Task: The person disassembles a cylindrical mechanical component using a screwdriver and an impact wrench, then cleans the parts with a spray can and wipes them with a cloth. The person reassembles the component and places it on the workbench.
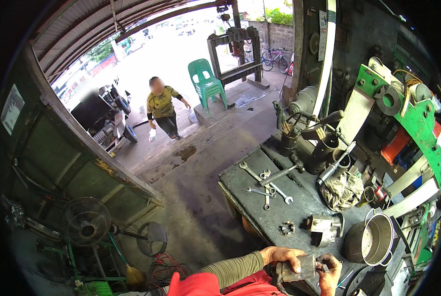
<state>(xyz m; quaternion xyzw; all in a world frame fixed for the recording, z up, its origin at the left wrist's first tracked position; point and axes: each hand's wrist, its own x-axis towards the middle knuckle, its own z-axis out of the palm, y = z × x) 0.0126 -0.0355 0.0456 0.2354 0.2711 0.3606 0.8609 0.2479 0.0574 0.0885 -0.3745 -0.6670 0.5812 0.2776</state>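
Over the near edge of the workbench (240,186), my left hand (281,255) grips a worn, grey, block-shaped metal part (303,269), its thumb on the near top. My right hand (331,274) is at the other end of the block, fingers closed round a small metal piece (322,267) whose kind I cannot make out. Just beyond them on the bench lie a metal housing (325,227) and a small notched ring (287,227). A two-handled metal pot (372,238) stands right of the housing.
Several wrenches (278,190) and a hammer (282,173) lie farther back, near a crumpled rag (344,190) and tool cans (324,148). A green metal frame (418,123) rises at right. A person (162,104) walks in the doorway. Left stands a fan (86,222).
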